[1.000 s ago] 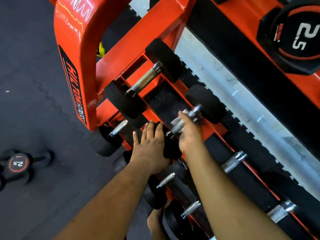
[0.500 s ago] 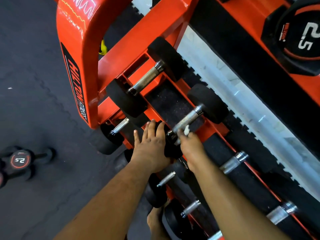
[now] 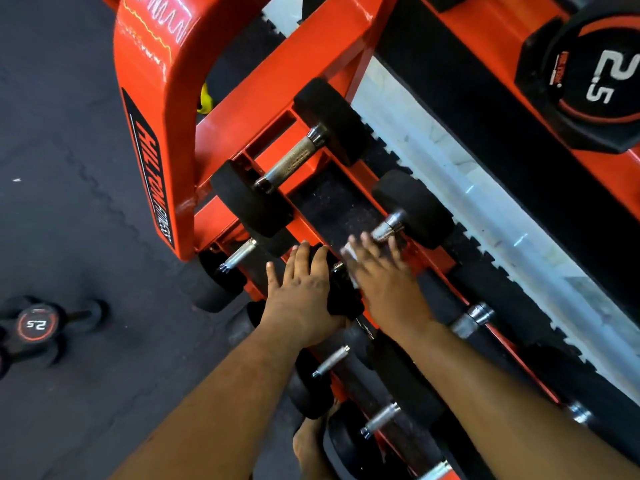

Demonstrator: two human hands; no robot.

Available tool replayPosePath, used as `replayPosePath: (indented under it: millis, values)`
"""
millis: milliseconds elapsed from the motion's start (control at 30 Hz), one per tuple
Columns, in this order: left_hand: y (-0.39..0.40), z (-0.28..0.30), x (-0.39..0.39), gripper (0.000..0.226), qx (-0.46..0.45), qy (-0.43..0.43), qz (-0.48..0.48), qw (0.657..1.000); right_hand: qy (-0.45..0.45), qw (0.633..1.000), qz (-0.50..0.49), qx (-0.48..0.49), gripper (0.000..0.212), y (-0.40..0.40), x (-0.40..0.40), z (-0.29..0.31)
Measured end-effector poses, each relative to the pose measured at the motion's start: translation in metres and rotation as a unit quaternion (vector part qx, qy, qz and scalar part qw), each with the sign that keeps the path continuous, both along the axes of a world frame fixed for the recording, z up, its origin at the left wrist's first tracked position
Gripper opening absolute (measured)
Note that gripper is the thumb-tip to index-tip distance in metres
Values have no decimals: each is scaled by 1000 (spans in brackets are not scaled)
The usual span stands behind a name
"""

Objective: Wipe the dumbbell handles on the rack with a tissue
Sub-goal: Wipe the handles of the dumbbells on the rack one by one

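Orange dumbbell rack (image 3: 242, 109) fills frame centre and right. Left hand (image 3: 301, 299) flat, fingers straight, resting on black near head (image 3: 341, 292) of second dumbbell on middle tier. Right hand (image 3: 384, 275) over that dumbbell's handle (image 3: 386, 230), motion-blurred, fingers extended, white tissue (image 3: 348, 252) pressed under them; only handle's 1 o'clock end showing. First dumbbell (image 3: 291, 161) at 11 o'clock of hands, untouched. Loose 2.5 dumbbell (image 3: 38, 327) on floor at 9 o'clock.

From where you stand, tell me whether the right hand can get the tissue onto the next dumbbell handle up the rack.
Probably yes. The right hand with the tissue lies just short of that handle; nothing covers it.
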State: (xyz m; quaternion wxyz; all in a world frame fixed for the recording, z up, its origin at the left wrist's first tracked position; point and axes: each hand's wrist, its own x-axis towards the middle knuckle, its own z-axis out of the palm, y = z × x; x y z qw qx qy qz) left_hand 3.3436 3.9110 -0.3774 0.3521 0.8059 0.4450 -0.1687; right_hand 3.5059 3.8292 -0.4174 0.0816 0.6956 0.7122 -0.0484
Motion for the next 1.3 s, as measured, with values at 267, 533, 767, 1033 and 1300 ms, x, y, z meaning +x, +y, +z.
replayPosePath:
  millis: [267,533,767,1033,1300]
  values:
    - [-2,-4,0,126,5,-4,8,1000,75,990,-44,110,49,30,17,17]
    - [-1,-1,0,124,4,2,0,1000,78,994,69,-41,54,3,-3,9]
    - [0,1,0,127,5,10,-8,1000,415,798,-432,72,46,-32,-5,20]
    - [0,5,2,127,2,15,-10,1000,700,260,-644,167,18,71,-2,18]
    - [1,2,1,127,4,16,-11,1000,706,325,-613,141,30,62,0,13]
